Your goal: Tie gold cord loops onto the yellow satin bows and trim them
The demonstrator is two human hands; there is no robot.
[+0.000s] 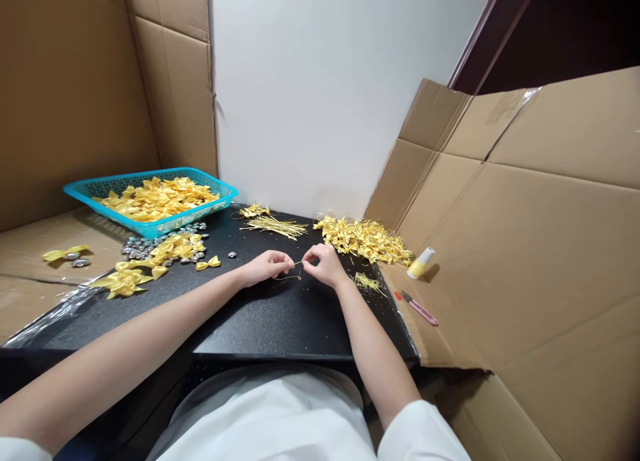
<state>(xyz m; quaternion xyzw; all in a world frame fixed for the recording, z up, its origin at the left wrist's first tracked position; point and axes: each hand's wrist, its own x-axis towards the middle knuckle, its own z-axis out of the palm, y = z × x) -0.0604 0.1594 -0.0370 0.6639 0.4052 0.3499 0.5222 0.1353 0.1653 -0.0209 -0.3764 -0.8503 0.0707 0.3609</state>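
Head view, yellow cord: a short, thin strand (299, 263) spans the small gap between the two hands, just above the black tabletop (280, 331); a curved length hangs or lies below it, and I cannot tell which, nor whether it is the same piece.
Left hand: fingers curled in (273, 266), thumb and fingertips apparently pinching one end of the strand.
Right hand: closed in a similar pinch (324, 263) on the other end, the grip partly hidden by the fingers.
Cord weight: probably next to nothing, so the fingertips alone should carry it.
Cord stiffness: likely pliable with a little spring, judging by the curve below and the fairly straight lengths in the cord bundle (277, 227).
Cord surface: perhaps slick if metallic; a firm pinch close to the ends seems best.
Cord strength: fine enough that a sharp tug might fray or kink it.
Ribbon bows in the blue basket: soft-looking satin (167, 195), easily creased; best taken by the knotted middle.
Pink snips: lying on the cardboard at the right (423, 310), best lifted by the handle.
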